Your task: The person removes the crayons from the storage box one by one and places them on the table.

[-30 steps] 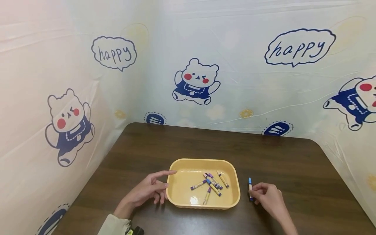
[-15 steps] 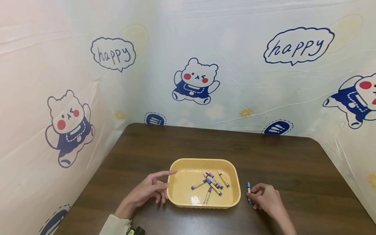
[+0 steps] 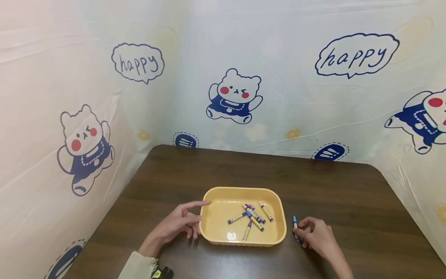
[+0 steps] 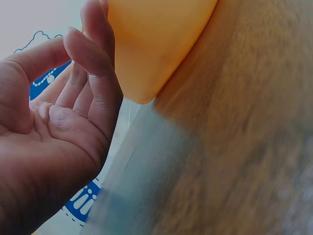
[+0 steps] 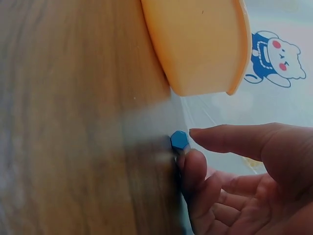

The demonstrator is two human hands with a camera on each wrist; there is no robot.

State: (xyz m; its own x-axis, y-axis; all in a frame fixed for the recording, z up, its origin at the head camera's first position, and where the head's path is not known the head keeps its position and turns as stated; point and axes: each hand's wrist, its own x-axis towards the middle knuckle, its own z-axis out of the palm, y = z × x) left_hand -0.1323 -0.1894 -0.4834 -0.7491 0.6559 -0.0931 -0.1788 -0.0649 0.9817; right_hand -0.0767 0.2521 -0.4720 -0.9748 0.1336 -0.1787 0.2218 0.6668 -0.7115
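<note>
My right hand [image 3: 316, 235] pinches a blue-tipped crayon [image 3: 294, 220] between thumb and fingers, at the table just right of the yellow tray [image 3: 283, 228]. From the right wrist view, the crayon's blue six-sided end [image 5: 179, 140] faces the camera beside my thumb tip. My left hand [image 3: 177, 224] is at the tray's left side, its straight index finger reaching over the rim and its thumb at the outer wall. In the left wrist view my left hand [image 4: 73, 107] partly covers the tray. Several crayons [image 3: 255, 221] in paper wraps lie loosely in the tray, some crossing each other.
The dark wooden table [image 3: 167, 166] extends behind and to both sides of the tray. A pale printed curtain [image 3: 278, 100] with bear figures surrounds its back and sides. A dark device [image 3: 163, 272] sits by my left sleeve.
My right hand has drawn the crayon slightly toward me and a little closer to the tray. Over the last half second it stays nearly still. My left hand stays by the tray.
</note>
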